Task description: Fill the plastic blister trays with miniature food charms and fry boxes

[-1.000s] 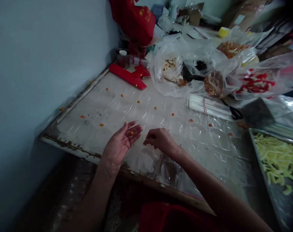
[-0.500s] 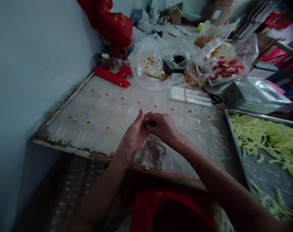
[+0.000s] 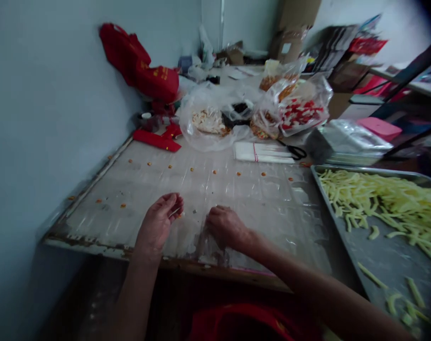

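Observation:
Clear plastic trays with moulded hollows [image 3: 233, 189] cover the tabletop, and small orange-and-dark pieces [image 3: 214, 172] lie on them in spaced rows. My left hand [image 3: 157, 222] is held just above the trays, palm turned inward and fingers curled; what lies inside the curl is hidden. Close by its fingertips shows an orange bit [image 3: 180, 216]. To the right, my right hand [image 3: 228, 228] is low over the trays, its fingers bunched and pointing down. Whatever these fingers pinch cannot be made out.
At right stands a metal tray [image 3: 364, 255] of pale yellow strips [image 3: 379, 194]. Toward the back are clear bags of food pieces [image 3: 208, 121], a bundle of white sleeves [image 3: 263, 152], black-handled scissors [image 3: 297, 151] and red packaging [image 3: 157, 140]. A wall [image 3: 59, 118] borders the left.
My hands, together half a second ago, have come apart: the left sits further left, the right lower over the trays. The camera view has shifted, showing more of the room behind.

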Available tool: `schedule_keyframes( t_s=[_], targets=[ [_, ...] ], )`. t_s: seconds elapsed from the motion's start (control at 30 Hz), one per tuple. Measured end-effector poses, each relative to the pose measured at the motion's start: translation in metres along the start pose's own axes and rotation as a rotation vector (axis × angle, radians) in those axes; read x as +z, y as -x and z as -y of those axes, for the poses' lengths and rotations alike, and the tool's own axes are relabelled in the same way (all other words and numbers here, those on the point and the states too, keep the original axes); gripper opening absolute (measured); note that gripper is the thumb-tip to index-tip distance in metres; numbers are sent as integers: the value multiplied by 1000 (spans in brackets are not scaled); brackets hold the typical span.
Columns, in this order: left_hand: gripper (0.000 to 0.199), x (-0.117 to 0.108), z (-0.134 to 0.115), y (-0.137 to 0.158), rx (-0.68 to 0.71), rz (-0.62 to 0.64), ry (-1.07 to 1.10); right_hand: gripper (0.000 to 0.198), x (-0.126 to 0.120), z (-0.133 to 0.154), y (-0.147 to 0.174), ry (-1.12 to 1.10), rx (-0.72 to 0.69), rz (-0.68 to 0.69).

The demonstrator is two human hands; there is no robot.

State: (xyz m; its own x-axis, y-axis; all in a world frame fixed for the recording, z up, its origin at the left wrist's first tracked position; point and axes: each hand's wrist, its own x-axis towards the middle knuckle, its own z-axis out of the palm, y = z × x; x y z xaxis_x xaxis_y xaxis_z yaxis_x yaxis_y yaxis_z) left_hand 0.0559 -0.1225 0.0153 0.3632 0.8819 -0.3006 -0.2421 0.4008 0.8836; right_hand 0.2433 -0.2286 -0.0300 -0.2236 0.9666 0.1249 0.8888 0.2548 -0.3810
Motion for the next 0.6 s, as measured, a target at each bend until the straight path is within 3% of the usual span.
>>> schedule_keyframes(
  t_s=[0.07, 0.2, 0.27, 0.33, 0.4, 0.47, 0.53, 0.6],
  targets=[
    [34, 1, -1, -5, -22, -19, -5, 17, 0, -4, 2, -42, 70, 7],
    [37, 18, -12, -25, -59, 37, -75, 18, -3, -16, -13, -216, 423, 15],
    [39, 36, -18, -41, -36, 103, -159, 37, -8, -23, -25, -218, 483, 33],
    [40, 57, -22, -65, 18, 185, -280, 47, -18, -28, -32, -208, 456, 61],
    [38, 81, -24, -100, 133, 264, -457, 47, -31, -32, -26, -291, 418, 69],
    [33, 107, -27, -146, 337, 277, -698, 47, -45, -37, -5, -455, 419, 44],
    [25, 137, -31, -198, 566, 191, -986, 37, -57, -46, 30, -585, 468, 16],
    [21, 168, -35, -252, 705, 89, -1316, 25, -66, -57, 71, -588, 570, -56]
  ],
)
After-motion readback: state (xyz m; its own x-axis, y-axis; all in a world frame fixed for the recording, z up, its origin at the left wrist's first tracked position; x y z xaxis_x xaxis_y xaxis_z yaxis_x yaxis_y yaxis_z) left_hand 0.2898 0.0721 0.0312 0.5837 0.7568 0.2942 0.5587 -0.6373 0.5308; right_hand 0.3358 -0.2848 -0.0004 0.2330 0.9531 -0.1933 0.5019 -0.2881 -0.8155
